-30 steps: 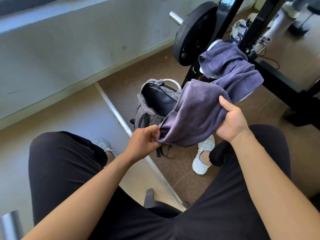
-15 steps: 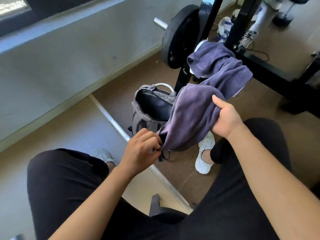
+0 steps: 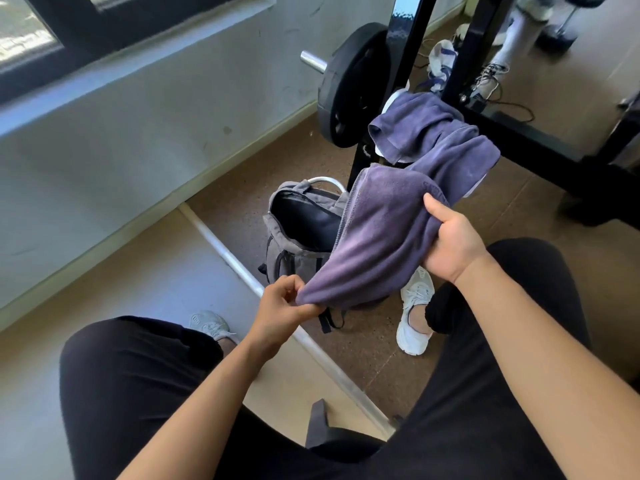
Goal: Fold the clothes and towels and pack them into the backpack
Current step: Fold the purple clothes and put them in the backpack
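A purple-grey towel (image 3: pixel 384 233) hangs in the air between my knees, its far end draped up over a black frame bar. My left hand (image 3: pixel 284 306) pinches its lower corner. My right hand (image 3: pixel 450 237) grips its right edge, thumb on top. Behind the towel a grey backpack (image 3: pixel 294 251) stands on the floor with its top unzipped and dark inside showing; the towel covers its right side. A second purple cloth (image 3: pixel 412 126) lies bunched over the frame farther back.
A black weight plate (image 3: pixel 349 88) on a steel bar leans by the black rack upright (image 3: pixel 405 46). A metal floor strip (image 3: pixel 242 271) runs diagonally under my left hand. My white shoes (image 3: pixel 415 313) flank the backpack. A wall and window are at left.
My left hand has shifted its pinch along the towel's lower corner and pulled it slightly down and left. The right hand keeps its grip. My head has tilted up a little.
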Tool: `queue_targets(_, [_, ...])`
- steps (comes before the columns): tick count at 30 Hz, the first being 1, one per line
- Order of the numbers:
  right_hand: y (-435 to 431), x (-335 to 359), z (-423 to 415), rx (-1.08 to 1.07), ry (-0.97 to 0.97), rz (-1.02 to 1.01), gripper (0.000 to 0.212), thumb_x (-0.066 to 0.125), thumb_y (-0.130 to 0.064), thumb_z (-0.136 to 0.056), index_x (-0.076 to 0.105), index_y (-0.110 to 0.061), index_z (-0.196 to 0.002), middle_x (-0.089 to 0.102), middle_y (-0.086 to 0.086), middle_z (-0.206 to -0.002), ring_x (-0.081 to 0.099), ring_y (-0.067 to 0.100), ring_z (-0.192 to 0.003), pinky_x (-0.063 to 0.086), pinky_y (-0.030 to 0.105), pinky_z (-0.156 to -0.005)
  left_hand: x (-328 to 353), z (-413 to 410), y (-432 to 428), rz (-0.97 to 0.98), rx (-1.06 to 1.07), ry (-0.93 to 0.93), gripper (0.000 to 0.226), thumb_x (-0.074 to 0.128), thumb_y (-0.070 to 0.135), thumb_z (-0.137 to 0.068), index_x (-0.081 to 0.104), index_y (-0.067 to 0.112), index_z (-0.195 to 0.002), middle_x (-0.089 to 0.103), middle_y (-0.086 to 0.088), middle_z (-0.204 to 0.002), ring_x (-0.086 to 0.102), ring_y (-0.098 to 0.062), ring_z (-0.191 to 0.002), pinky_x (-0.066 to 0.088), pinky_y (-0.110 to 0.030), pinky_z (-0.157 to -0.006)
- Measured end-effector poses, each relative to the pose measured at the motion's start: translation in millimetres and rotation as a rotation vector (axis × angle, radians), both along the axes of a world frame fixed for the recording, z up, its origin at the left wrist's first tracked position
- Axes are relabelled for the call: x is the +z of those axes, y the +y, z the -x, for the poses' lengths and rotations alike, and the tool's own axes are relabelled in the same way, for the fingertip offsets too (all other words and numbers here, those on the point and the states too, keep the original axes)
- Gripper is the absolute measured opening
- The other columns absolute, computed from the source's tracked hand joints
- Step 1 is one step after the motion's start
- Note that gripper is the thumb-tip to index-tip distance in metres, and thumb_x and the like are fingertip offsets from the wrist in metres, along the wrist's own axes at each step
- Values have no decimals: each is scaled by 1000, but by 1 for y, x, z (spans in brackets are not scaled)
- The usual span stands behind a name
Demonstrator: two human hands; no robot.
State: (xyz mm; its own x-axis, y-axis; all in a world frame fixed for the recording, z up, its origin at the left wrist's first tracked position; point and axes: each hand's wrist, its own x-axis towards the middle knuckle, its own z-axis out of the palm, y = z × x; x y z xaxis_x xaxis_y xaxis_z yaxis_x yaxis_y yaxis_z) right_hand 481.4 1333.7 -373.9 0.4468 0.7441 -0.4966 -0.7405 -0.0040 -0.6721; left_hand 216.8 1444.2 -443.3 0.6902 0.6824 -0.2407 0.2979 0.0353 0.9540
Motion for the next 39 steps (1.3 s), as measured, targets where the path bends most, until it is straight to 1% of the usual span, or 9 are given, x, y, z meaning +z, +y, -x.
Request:
queue_targets(4, [-1,1,-3,-8,6,-15,48,45,-38,-105,54,-7,-140,64,13,-137,63,27,-125,52,42,-100,6,1,7,357,-7,-78,31,70,36,-67,50,13,-71,46,-6,-74,50,-12,-72,49,-25,-68])
queue_targets(11, [-3,5,7,86,7,-74,48,51,-31,-99,56,-2,-136,64,15,-135,60,27,-128,55,36,-99,-9,-3,7,5,218,114,25,72,19,-91,56,13,-73,50,-6,-71,46,-20,-67,41,-26,-55])
queue_targets(13, [-3,3,15,156,9,-63,45,53,-28,-95,59,-2,-131,66,15,-132,62,26,-125,57,33,-94,-1,-5,5,33,164,2,24,77,34,-84,67,18,-99,63,1,-94,60,-11,-85,49,-19,-73])
queue_targets(15, [-2,2,24,229,6,-38,45,55,-27,-94,59,-2,-131,65,15,-133,61,26,-126,57,34,-95,5,-6,6,-1,22,-34,63,79,51,-74,61,34,-131,62,12,-132,57,0,-123,47,-19,-99])
queue_targets(17, [-1,0,32,308,-3,-9,46,55,-28,-94,59,-3,-132,64,16,-136,59,27,-129,52,37,-102,12,-7,6,-2,-101,-58,84,83,55,-67,48,44,-143,53,16,-146,48,1,-136,42,-21,-110])
queue_targets(23, [7,-3,47,396,3,79,46,54,-34,-98,61,-4,-132,66,14,-133,62,24,-126,44,39,-108,21,-9,-1,252,-186,-101,48,90,25,-66,72,15,-110,78,-2,-110,73,-18,-105,57,-31,-87])
queue_targets(30, [20,-29,56,516,179,160,71,44,-61,-99,53,-6,-144,56,17,-144,52,30,-136,35,42,-117,15,-13,6,498,108,-169,22,74,20,-92,73,7,-109,76,-14,-101,72,-24,-96,59,-32,-83])
queue_targets(36, [20,-45,72,485,-114,137,34,60,-12,-97,62,5,-127,68,20,-124,66,23,-112,54,27,-91,9,-9,18,493,221,-155,24,70,18,-95,71,4,-114,76,-15,-107,72,-25,-100,58,-34,-85])
queue_targets(39, [22,-52,70,353,-307,155,23,69,-7,-91,67,5,-110,71,22,-107,68,24,-99,56,30,-85,4,-8,19,374,263,-124,28,77,32,-85,76,8,-100,76,-11,-92,70,-22,-88,53,-37,-79])
